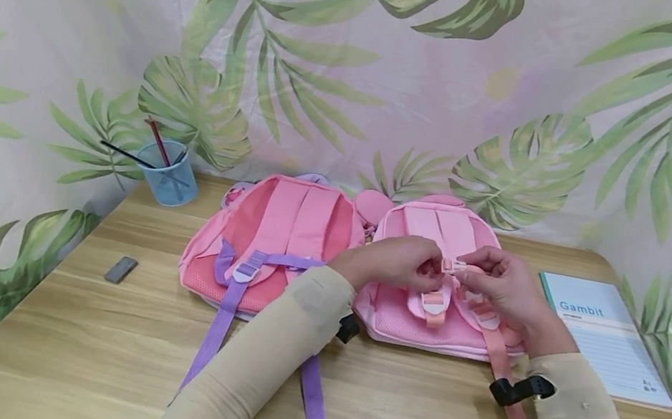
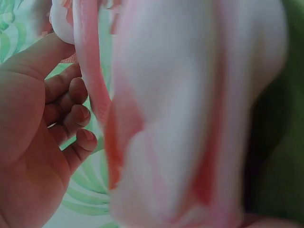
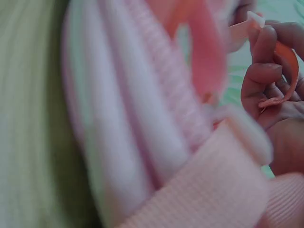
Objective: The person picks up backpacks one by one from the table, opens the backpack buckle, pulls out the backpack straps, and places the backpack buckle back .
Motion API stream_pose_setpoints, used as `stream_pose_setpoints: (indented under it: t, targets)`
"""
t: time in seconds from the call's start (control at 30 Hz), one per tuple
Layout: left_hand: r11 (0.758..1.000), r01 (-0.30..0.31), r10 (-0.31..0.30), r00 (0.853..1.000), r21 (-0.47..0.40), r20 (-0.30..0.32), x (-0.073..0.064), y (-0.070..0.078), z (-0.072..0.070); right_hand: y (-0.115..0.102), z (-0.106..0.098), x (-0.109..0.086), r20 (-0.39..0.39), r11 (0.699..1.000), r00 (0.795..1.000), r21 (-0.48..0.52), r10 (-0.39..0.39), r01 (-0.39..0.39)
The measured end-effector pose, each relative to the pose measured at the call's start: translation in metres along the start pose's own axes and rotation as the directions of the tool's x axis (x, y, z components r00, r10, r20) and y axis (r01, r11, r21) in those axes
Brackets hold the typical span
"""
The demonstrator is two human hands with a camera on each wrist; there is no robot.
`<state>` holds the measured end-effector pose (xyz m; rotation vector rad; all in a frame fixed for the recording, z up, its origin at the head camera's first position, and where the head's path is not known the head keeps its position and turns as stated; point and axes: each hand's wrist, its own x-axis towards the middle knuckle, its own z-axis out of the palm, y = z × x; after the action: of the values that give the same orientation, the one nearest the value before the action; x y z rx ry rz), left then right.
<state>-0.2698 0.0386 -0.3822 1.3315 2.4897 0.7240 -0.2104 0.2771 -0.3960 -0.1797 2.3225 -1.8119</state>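
Note:
The light pink backpack (image 1: 388, 319) lies with its shoulder-strap side up. Over it, my left hand (image 1: 400, 261) and right hand (image 1: 503, 287) meet at a small pale buckle (image 1: 453, 266) on an orange strap. The left hand pinches the buckle's left end and the right hand its right end. Whether its halves are fully joined cannot be made out. In the right wrist view, the orange strap (image 3: 289, 61) curves through the right hand's fingers. The left wrist view shows the left hand (image 2: 28, 137) with curled fingers beside a pink shoulder strap (image 2: 88, 57).
A darker pink backpack (image 1: 248, 232) with purple straps (image 1: 315, 409) lies on the left, partly behind the left forearm. A blue pen cup (image 1: 173, 182) and a grey eraser (image 1: 121, 269) are farther left. The notebook (image 1: 609, 344) lies at right on the wooden table (image 1: 94, 347).

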Motion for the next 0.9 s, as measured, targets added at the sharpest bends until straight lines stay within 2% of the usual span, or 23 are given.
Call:
stream_pose_setpoints:
  t: [0.2, 0.43, 0.6, 0.7, 0.8, 0.9]
  targets:
    - [0.999, 0.034, -0.034, 0.999, 0.014, -0.006, -0.001, -0.001, 0.005, -0.004, 0.000, -0.002, -0.022, 0.994, 0.999, 0.105, -0.023, 0.025]
    - [0.999, 0.054, -0.054, 0.998, 0.001, -0.012, -0.004, -0.003, 0.009, -0.005, 0.004, -0.004, -0.025, 0.998, 0.999, 0.052, -0.031, 0.032]
    - [0.996, 0.049, -0.051, 0.998, -0.073, -0.024, -0.009, -0.004, 0.006, -0.007, 0.002, -0.003, 0.003, 0.994, 1.000, 0.104, -0.026, 0.026]
    - [0.992, 0.045, -0.053, 0.997, -0.116, -0.061, -0.012, 0.001, 0.000, -0.008, -0.001, -0.003, 0.004, 0.991, 1.000, 0.129, -0.016, 0.015]
    - [0.992, 0.025, -0.038, 0.994, -0.122, -0.103, -0.012, 0.006, -0.004, -0.008, -0.003, -0.002, -0.003, 0.995, 1.000, 0.104, -0.002, 0.002]
    - [0.995, 0.016, -0.027, 0.992, -0.096, -0.121, -0.011, 0.009, -0.005, -0.008, -0.004, -0.004, -0.005, 1.000, 1.000, 0.031, 0.006, -0.006]
